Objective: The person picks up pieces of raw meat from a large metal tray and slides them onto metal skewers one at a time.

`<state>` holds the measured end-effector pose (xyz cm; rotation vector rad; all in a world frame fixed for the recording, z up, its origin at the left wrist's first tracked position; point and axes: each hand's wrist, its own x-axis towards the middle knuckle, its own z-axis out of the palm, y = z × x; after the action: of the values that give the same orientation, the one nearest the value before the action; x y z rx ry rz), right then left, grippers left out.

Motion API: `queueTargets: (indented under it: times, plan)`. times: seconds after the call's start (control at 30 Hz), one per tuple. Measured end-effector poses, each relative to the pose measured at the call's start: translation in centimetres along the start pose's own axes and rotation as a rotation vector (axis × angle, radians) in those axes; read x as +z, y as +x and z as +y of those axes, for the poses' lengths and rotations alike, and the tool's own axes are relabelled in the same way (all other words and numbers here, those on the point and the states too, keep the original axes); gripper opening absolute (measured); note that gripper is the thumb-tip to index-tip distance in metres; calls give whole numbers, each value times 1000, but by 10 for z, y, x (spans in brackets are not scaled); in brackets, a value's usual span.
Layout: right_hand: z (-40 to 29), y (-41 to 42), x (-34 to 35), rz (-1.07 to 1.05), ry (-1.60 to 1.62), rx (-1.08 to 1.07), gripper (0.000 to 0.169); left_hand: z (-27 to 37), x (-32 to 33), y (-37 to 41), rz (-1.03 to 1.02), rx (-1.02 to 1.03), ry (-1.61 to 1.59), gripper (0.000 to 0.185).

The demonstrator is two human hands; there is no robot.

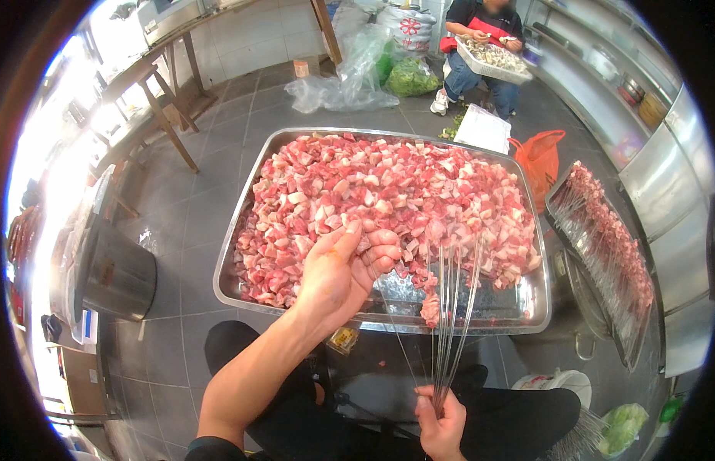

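A large stainless steel tray (527,305) lies before me, heaped with diced raw meat (357,178) in red and pale pieces. Over its near side, my left hand (343,268) pinches a small meat piece (363,245), partly covered by the fingers. One thin skewer (395,322) slants up to that piece from my right hand (441,423). Below the tray's near edge, the right hand grips a fan of metal skewers (446,311) by their lower ends. Threaded meat (430,308) shows on at least one skewer of the bundle.
To the right, another tray (599,299) holds many loaded skewers, beside an orange plastic bag (539,164). Bare skewers (579,438) lie near a white bucket (570,383). Across the floor, a seated person (484,34) holds a white basket (495,66). A metal pot (121,276) stands left.
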<state>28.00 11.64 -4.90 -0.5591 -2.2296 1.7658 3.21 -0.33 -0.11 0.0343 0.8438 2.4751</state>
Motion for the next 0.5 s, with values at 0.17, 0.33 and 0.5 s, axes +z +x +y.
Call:
queueTargets:
  times: [0.17,0.33,0.5]
  plan:
    - [-1,0,-3,5,58,0,14,-5,5,-2,38,48,26,22]
    - [0,-1,0,12,-51,-70,13,-14,16,-6,-50,63,37,18]
    - [-4,-5,-2,40,-29,-41,13,-23,25,-11,-34,136,-72,16]
